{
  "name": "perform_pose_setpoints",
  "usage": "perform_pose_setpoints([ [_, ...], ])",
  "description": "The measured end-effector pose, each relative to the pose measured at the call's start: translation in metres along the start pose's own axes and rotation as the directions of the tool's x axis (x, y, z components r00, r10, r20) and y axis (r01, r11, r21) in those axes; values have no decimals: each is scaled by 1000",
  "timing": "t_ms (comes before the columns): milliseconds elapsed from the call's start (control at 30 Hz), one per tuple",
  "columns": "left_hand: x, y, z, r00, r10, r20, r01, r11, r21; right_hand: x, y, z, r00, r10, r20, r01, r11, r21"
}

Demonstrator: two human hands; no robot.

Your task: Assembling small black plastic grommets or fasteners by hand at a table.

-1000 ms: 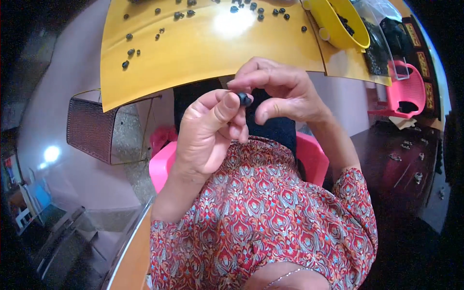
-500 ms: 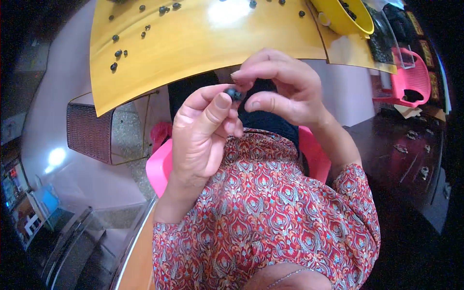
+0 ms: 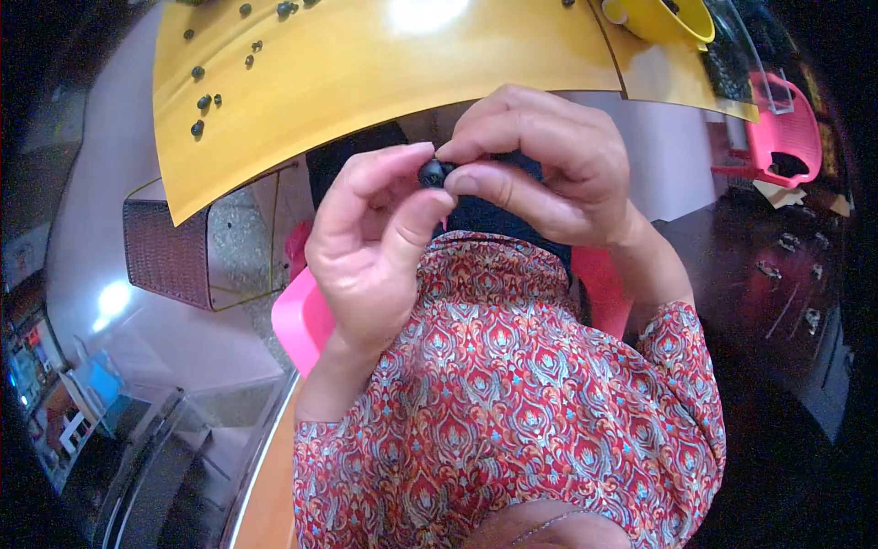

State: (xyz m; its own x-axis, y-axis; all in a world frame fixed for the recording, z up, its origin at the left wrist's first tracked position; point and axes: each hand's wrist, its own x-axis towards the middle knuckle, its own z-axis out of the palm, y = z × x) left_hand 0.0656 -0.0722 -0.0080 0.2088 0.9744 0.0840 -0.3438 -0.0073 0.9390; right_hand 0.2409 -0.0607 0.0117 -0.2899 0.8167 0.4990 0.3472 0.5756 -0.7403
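A small black rounded piece (image 3: 432, 173) is between my hands, off the near edge of the yellow table (image 3: 366, 82). My right hand (image 3: 540, 165) is closed, its thumb and forefinger pinching the piece from the right. My left hand (image 3: 370, 224) stands around the other side, with thumb and forefinger parted above and below the piece. Whether a left fingertip touches it is hard to see. Several similar black pieces (image 3: 198, 129) lie scattered on the table at the left.
At the far right of the table stands a yellow tub (image 3: 658, 26) with dark pieces inside. Beyond it is a pink chair (image 3: 785, 137). A brown woven basket (image 3: 167, 252) sits below the table's left corner. Small objects lie on a dark surface (image 3: 732, 274) at the right.
The black piece has passed from my left hand's pinch into my right finger and thumb. My left fingers have spread apart. The view has shifted slightly, so the table sits higher.
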Motion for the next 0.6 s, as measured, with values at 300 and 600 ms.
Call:
perform_pose_setpoints([
  [300, 11, -10, -14, 851, 468, 240, -522, 695, 494, -3, -1, 5, 991, 135, 4, -133, 967, 215],
  [600, 12, -16, -4, 778, 557, 292, -615, 581, 533, -3, -4, 5, 991, -113, -78, 112, 993, -23],
])
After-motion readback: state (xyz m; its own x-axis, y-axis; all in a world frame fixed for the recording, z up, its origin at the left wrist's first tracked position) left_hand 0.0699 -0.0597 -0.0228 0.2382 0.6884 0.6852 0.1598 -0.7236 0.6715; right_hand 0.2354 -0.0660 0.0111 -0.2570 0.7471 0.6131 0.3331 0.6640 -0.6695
